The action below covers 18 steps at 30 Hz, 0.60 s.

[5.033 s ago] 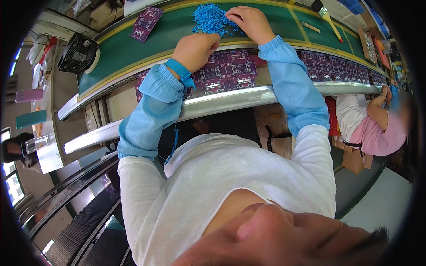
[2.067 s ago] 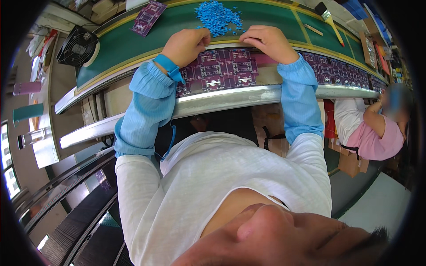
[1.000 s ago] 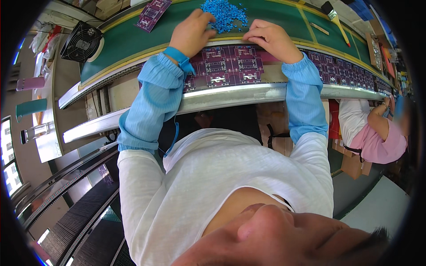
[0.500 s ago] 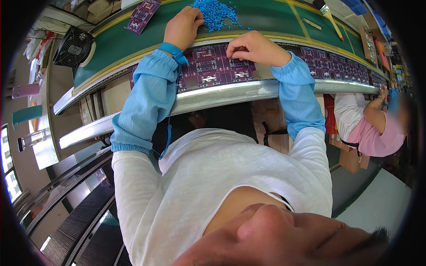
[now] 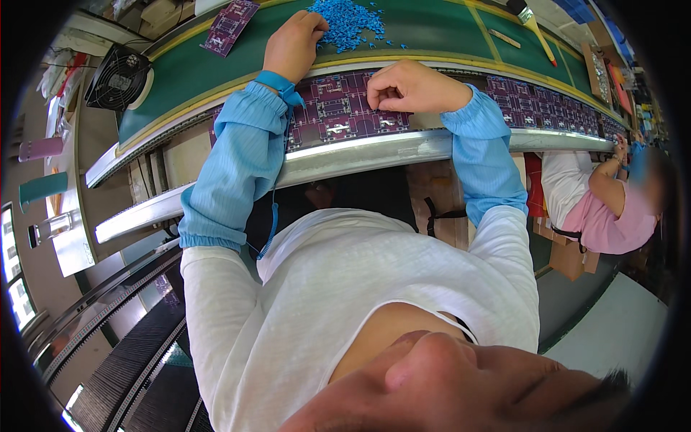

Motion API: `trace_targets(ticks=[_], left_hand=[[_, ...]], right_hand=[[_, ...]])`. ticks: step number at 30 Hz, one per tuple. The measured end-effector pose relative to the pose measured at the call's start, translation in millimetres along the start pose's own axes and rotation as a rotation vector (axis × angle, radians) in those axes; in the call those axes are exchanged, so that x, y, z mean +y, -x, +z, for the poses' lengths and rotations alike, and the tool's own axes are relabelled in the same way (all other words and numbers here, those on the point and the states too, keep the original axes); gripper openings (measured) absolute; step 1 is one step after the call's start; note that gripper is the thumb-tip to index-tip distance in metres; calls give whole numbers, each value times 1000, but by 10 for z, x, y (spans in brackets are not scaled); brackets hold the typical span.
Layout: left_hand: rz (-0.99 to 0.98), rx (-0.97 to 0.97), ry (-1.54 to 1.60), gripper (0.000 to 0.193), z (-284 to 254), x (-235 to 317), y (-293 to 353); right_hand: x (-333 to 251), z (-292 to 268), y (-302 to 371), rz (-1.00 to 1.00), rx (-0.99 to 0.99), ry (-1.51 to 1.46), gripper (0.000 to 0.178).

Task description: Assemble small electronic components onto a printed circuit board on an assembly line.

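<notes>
Circuit board (image 5: 338, 115): purple panel on the rail, under the right hand (image 5: 410, 88), whose fingertips pinch at its surface.
Blue parts (image 5: 349, 20): heaped on the green belt (image 5: 439, 25); left hand (image 5: 291, 47) curled at the heap, grasp hidden.
Risk: a small part could likely slip from the pinch.

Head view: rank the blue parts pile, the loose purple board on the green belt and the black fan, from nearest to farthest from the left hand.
1. Blue parts pile: at the left hand's fingertips, to its right.
2. Loose purple board: on the green belt, just left of the hand.
3. Black fan: far left, off the belt.
</notes>
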<state>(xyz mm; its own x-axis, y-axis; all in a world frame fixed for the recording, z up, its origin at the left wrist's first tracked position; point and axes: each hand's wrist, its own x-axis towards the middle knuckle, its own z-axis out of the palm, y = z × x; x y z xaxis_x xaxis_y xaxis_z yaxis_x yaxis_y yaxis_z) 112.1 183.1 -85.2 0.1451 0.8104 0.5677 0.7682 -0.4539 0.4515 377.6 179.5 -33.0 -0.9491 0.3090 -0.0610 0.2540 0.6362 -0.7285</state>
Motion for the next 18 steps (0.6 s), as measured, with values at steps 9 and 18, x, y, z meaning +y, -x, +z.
trace_targets(ticks=[9,18], left_hand=[[1,25,7,8,-11,2,-9],[31,-1,18,7,-159,100,-3]], right_hand=[[-51,-23,18,32,-31,-20,7],[-160,79,66,-53,-124,62,7]])
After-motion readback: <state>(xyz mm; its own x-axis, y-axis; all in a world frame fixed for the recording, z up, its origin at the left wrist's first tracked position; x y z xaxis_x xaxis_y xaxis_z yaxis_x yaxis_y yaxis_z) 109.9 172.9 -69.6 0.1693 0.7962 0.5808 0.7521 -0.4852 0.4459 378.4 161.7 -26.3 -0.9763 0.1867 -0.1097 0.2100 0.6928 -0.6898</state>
